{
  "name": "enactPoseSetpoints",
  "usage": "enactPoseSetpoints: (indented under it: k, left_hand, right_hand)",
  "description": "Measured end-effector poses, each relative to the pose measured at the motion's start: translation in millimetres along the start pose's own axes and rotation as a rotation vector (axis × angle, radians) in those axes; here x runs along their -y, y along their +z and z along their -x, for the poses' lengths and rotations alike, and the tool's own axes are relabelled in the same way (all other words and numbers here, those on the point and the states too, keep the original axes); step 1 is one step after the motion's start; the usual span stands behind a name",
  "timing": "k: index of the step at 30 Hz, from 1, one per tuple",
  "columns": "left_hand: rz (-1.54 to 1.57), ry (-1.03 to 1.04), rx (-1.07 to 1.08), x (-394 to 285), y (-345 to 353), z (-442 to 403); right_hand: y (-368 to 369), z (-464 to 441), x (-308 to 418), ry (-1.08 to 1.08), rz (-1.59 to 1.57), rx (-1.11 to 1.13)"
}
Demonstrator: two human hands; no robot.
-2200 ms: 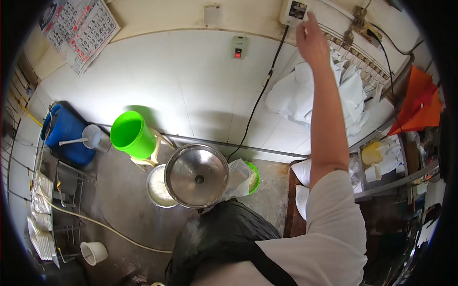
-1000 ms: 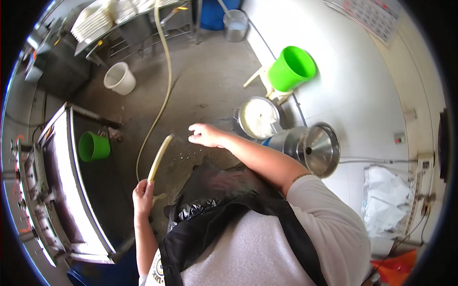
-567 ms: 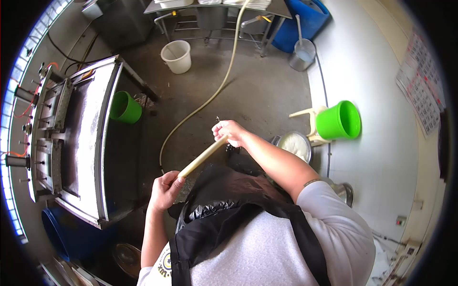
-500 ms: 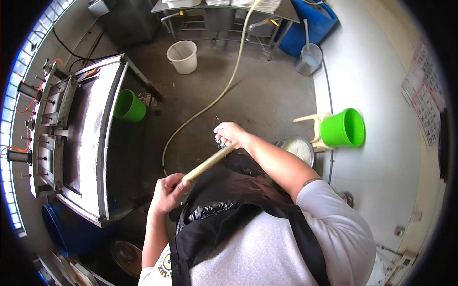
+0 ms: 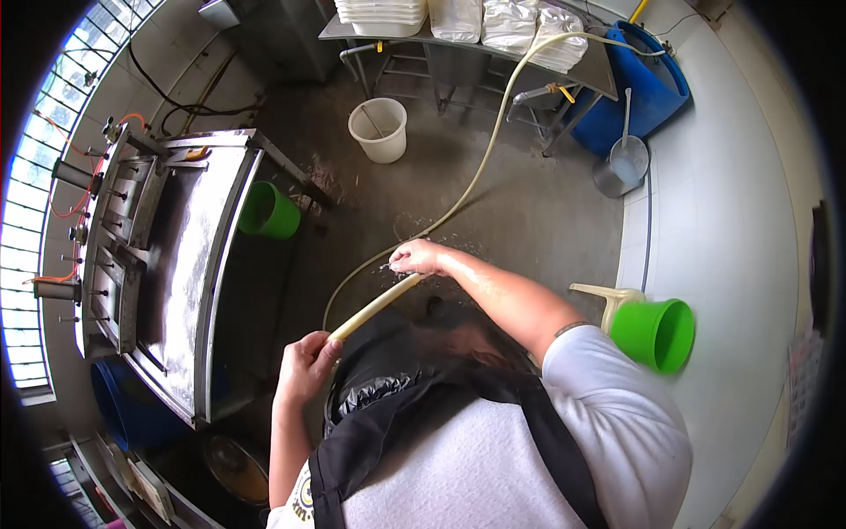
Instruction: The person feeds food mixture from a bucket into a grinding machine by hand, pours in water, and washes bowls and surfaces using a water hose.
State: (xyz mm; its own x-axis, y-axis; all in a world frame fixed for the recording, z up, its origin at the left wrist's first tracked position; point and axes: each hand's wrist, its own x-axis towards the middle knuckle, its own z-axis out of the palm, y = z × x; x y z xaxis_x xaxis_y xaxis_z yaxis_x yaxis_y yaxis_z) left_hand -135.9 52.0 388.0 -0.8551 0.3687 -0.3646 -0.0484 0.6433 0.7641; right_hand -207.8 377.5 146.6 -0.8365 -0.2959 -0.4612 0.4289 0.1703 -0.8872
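Observation:
My left hand (image 5: 306,359) is wrapped round the near end of a pale, cream-coloured rod (image 5: 374,308), which slants up and away to the right. At its far end, by the heel of my palm, is my right hand (image 5: 419,257), fingers curled in. Small white bits show at those fingertips and in the air around; whether the hand grips anything more is hidden. Wet white spatter lies on my right forearm. Below the rod spreads a black apron (image 5: 476,414) with crinkled black plastic at its edge.
A steel press table (image 5: 198,291) stands left, with a green bucket (image 5: 271,212) beneath. A hose (image 5: 480,167) crosses the floor near a white bucket (image 5: 379,132). Right, a green bucket (image 5: 648,335) rests against a cream stool (image 5: 608,295). A blue barrel (image 5: 608,110) and metal pot (image 5: 617,167) stand behind.
The view has shifted, so the room sits further right and lower. My right hand has moved slightly left, and more white bits are scattered. The basin of white stuff is out of sight.

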Motion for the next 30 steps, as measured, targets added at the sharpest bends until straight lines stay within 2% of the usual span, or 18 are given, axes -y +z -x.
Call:
enactPoseSetpoints:
  k: [2,3,4,8,10,12,14,16,17,18,22,24,25,26,27,28,29,30]
  left_hand:
    - [0.008,-0.044,0.056,4.7,2.8,-18.1]
    - [0.081,-0.024,0.098,-0.3,2.6,-25.3]
    - [0.154,-0.002,0.144,-8.4,0.8,-33.4]
    - [0.308,0.062,0.348,-51.7,-13.6,-74.8]
    - [0.115,0.04,0.235,-76.8,-12.3,-111.9]
    - [0.072,0.015,0.224,-65.4,-7.1,-153.2]
    - [0.16,0.115,0.31,-42.2,-2.7,-193.1]
    - [0.163,0.111,0.321,-56.4,6.7,-226.2]
    - [0.083,0.107,0.294,-56.6,14.7,-244.1]
    - [0.001,0.103,0.263,-57.6,23.0,-263.0]
    - [0.011,0.137,0.254,-66.3,61.5,-316.6]
    - [0.002,0.15,0.209,-72.5,83.0,-341.4]
    - [0.009,0.153,0.148,-80.9,92.2,-353.9]
    - [-0.013,0.173,0.17,-96.2,98.1,-364.4]
    - [0.15,0.034,0.241,-114.2,103.4,-373.4]
    - [0.308,-0.114,0.308,-132.7,112.0,-383.8]
    - [0.397,-0.09,0.361,-144.6,122.2,-396.7]
    - [0.446,-0.089,0.391,-170.4,132.8,-402.1]
  right_hand:
    - [-23.5,-1.3,16.4,0.115,-0.161,0.041]
    - [-30.8,-14.0,8.8,0.042,-0.002,-0.025]
    - [-38.3,-1.1,36.0,0.198,0.044,-0.055]
    - [-73.9,-33.5,8.0,0.29,0.298,0.067]
    - [-87.0,-41.3,0.2,0.114,0.583,0.049]
    - [-111.6,-60.5,-9.4,0.353,0.377,0.066]
    - [-138.4,-23.7,37.1,0.234,0.518,0.028]
    - [-169.6,-0.5,48.7,0.183,0.189,0.01]
    - [-182.3,4.2,49.5,0.106,0.277,-0.039]
    - [-193.7,16.1,28.3,-0.062,0.052,-0.126]
    - [-247.7,95.9,-18.4,0.39,-0.305,-0.388]
    - [-270.1,143.6,-115.5,0.326,0.282,-0.552]
    - [-274.5,173.8,-131.9,0.557,0.504,-0.582]
    - [-272.7,207.2,-174.8,0.549,0.583,-0.645]
    - [-272.6,234.6,-240.7,0.716,0.576,-0.611]
    - [-263.5,270.0,-302.1,0.727,0.709,-0.512]
    - [-253.5,304.4,-282.7,0.708,0.951,-0.268]
    - [-249.5,325.1,-303.9,0.92,0.596,-0.226]
